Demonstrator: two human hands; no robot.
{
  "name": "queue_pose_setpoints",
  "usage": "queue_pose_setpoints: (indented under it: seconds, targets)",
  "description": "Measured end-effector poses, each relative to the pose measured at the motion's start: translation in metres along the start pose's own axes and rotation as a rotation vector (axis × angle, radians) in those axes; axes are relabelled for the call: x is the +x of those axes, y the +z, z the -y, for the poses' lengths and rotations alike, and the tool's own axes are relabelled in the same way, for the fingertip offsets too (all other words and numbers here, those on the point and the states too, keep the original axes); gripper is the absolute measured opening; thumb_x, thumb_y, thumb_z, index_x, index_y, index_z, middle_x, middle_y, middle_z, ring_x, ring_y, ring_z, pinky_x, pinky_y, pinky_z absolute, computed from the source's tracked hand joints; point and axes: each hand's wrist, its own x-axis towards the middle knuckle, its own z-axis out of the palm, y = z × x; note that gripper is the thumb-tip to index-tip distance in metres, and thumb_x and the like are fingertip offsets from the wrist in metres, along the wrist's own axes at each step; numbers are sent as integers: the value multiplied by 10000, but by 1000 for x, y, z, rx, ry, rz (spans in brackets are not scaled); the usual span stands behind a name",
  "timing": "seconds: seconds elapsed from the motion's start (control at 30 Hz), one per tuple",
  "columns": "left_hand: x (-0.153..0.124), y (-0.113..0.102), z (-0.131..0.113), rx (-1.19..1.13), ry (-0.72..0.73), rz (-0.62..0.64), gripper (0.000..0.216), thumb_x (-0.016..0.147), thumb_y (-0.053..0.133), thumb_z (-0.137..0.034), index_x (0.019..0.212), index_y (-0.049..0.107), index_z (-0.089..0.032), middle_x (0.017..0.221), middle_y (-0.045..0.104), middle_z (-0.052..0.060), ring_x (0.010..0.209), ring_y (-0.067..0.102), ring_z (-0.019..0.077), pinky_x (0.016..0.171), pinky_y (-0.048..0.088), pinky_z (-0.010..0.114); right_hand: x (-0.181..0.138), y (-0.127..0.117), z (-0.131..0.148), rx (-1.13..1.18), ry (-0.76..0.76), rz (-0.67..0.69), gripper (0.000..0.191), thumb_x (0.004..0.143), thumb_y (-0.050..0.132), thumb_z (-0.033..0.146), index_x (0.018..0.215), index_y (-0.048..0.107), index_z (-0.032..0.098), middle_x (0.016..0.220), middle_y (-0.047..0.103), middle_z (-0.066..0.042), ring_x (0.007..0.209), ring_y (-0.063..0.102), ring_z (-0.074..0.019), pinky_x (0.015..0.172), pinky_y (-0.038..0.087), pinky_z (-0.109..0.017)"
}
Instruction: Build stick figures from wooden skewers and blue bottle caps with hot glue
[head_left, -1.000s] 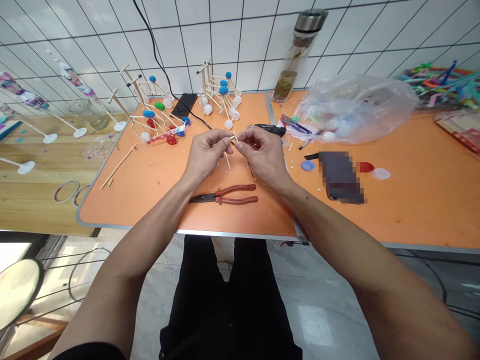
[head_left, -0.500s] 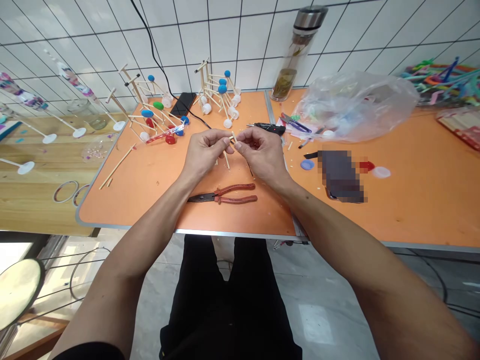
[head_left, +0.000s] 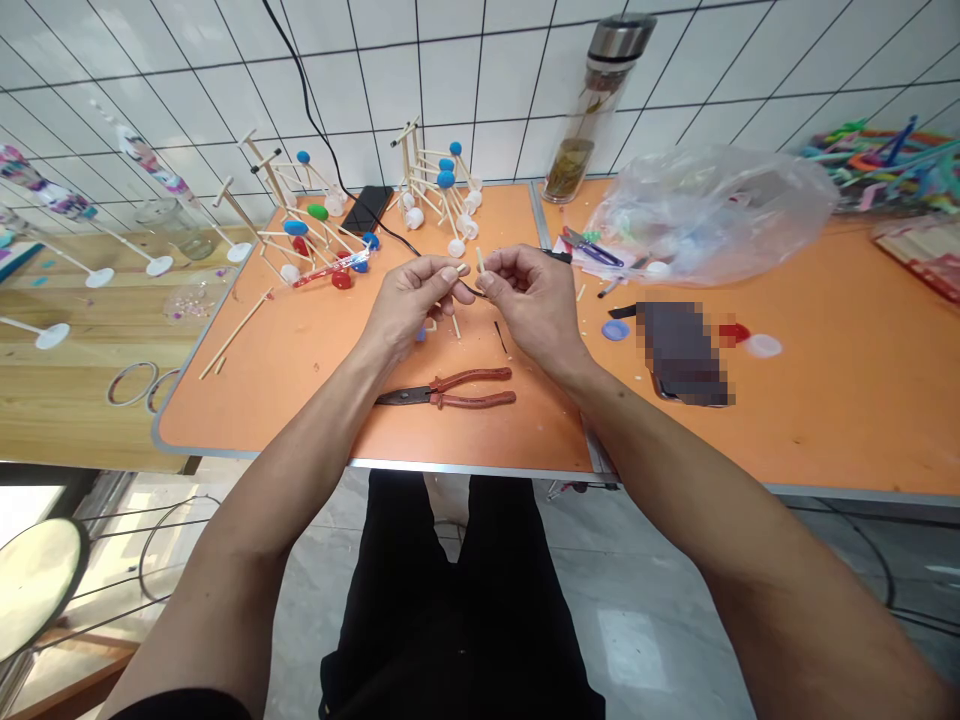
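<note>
My left hand (head_left: pixel 415 300) pinches a short wooden stick (head_left: pixel 460 269) between thumb and forefinger. Just to its right, my right hand (head_left: pixel 534 300) holds another short wooden stick (head_left: pixel 481 260) nearly upright in its fingertips. The two pieces are close but apart. Beneath the hands, a loose stick (head_left: pixel 455 323) lies on the orange table. Nearer the front edge are pliers (head_left: pixel 457 388) with red handles. A black tool (head_left: pixel 556 256) lies behind my right hand, which mostly hides it.
Stick models with coloured caps (head_left: pixel 319 212) (head_left: pixel 442 180) stand at the back left. A phone (head_left: pixel 367 210), a glass bottle (head_left: pixel 592 110), purple-handled cutters (head_left: pixel 596 249) and a plastic bag (head_left: pixel 720 215) line the back. A blurred-out dark object (head_left: pixel 684 352) lies at right.
My hands have drawn slightly apart, and the two stick pieces that met between my fingertips are now separated. My right hand has shifted a little to the right.
</note>
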Motion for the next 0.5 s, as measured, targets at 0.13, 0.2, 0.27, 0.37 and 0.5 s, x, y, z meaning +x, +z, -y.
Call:
queue_pose_setpoints:
  seconds: [0.13,0.2,0.27,0.37,0.5]
  targets:
    - [3,-1,2,-35,-34,27,387,935,926,-561,979,789,-202,836,829,35,556,601,80,494,425,194,0,-2,1,10,-20,-2,445,914,910,679,916,760,261,903,739,-10,822,645,-186,793,562,-350]
    - [3,-1,3,-30,-35,20,399,941,919,-577,962,782,-202,803,802,19,520,557,74,477,412,202,-1,-2,2,12,-19,3,437,918,911,673,923,764,261,912,745,-13,826,650,-189,792,560,-354]
    - [3,0,2,-24,-29,14,397,950,914,-571,934,775,-199,743,758,-4,485,504,65,464,393,205,-2,-1,3,18,-20,9,428,918,917,663,932,772,261,920,748,-16,825,653,-192,789,558,-357]
    - [3,1,0,-12,-9,18,375,968,902,-545,909,773,-198,684,719,-20,462,463,58,463,366,205,-3,0,5,25,-12,18,419,923,918,655,941,777,260,926,752,-19,827,660,-192,790,558,-359]
    - [1,4,-1,28,49,18,359,971,899,-548,943,792,-206,697,761,1,458,463,70,462,349,217,-3,1,7,22,4,15,459,910,907,704,927,761,269,922,759,-21,841,668,-201,807,566,-368]
